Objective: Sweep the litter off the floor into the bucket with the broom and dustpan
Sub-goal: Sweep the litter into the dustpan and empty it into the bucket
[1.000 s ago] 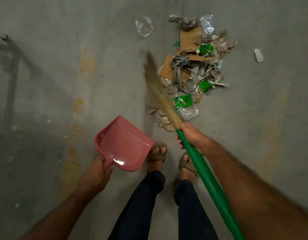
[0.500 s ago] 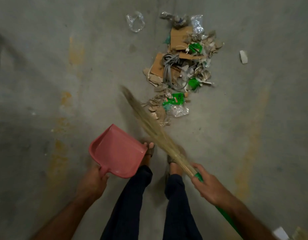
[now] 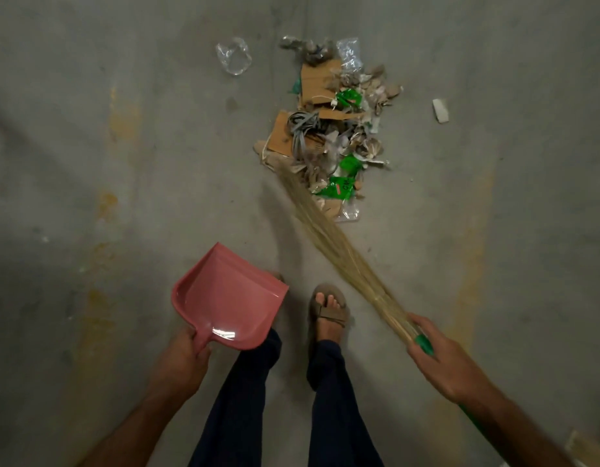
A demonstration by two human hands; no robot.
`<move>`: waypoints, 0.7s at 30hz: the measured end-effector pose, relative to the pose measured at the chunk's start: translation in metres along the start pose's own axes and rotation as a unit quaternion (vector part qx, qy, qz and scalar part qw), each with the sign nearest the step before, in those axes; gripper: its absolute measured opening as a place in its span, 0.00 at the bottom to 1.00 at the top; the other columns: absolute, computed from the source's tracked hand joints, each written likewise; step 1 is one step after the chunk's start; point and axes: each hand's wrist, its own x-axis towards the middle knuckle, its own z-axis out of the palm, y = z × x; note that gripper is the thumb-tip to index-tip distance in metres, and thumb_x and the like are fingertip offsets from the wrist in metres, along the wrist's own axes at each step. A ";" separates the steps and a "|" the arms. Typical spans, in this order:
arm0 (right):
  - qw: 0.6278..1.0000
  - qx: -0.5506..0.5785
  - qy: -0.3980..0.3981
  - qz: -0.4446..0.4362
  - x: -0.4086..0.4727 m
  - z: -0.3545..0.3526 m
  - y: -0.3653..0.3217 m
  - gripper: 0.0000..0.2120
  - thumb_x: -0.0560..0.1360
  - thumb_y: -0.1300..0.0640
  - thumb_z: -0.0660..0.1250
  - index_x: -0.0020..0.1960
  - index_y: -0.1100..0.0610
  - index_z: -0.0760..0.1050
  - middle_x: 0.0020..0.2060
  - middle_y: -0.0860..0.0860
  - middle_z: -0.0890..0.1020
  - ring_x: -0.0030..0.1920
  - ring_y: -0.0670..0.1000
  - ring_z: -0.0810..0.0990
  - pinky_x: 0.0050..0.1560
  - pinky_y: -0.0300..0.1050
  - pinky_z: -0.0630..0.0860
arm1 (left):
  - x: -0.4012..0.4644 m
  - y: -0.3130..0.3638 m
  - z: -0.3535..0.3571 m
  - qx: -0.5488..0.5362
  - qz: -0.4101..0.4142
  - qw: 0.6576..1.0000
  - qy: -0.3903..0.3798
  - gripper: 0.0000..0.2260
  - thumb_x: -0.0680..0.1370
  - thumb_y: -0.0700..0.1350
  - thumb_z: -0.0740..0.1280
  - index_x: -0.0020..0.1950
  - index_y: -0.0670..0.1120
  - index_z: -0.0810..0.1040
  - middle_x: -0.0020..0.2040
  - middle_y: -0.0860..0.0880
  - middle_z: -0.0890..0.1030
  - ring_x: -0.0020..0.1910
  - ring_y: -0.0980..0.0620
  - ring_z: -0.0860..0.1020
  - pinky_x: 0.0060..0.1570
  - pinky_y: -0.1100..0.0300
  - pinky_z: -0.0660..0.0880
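1. Right hand [image 3: 440,362] at the lower right of the frame grips the broom [image 3: 329,237] where the green handle meets the straw, and the bristle tips touch the near edge of the litter pile [image 3: 335,136].
2. Left hand [image 3: 180,362] at the lower left clasps the short handle of the pink dustpan [image 3: 227,305], held off the floor [image 3: 89,129] and tilted, with nothing in it.
3. The litter lies in the upper centre; it looks light and loose, card scraps, wrappers and film, so it will likely scatter under a hard stroke.
4. Long soft bristles probably bend; gripping low gives control.
5. Counted: one broom, one dustpan, one pile, two stray bits apart from it. No bucket is in view.
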 end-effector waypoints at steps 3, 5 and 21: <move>0.999 -0.045 -0.024 0.013 -0.020 -0.010 0.022 0.24 0.80 0.42 0.59 0.74 0.38 0.58 0.53 0.45 0.79 0.42 0.43 0.79 0.44 0.42 0.76 | -0.002 0.013 0.008 0.000 0.011 1.000 -0.001 0.08 0.76 0.48 0.68 0.53 0.53 0.71 0.45 0.52 0.78 0.42 0.51 0.78 0.44 0.55 0.74; 0.995 -0.091 -0.026 0.033 -0.026 -0.012 0.031 0.25 0.79 0.41 0.58 0.75 0.38 0.57 0.55 0.46 0.80 0.47 0.47 0.80 0.47 0.44 0.76 | -0.004 0.021 0.013 -0.002 0.010 1.000 0.000 0.09 0.76 0.47 0.68 0.52 0.54 0.70 0.45 0.53 0.78 0.43 0.51 0.78 0.44 0.54 0.74; 0.996 0.028 0.051 0.069 -0.051 -0.007 0.046 0.17 0.76 0.41 0.64 0.58 0.24 0.63 0.49 0.42 0.81 0.47 0.48 0.81 0.48 0.47 0.76 | 0.006 0.074 0.032 0.038 0.039 0.999 0.008 0.07 0.77 0.48 0.67 0.53 0.51 0.73 0.44 0.52 0.79 0.41 0.51 0.79 0.38 0.56 0.73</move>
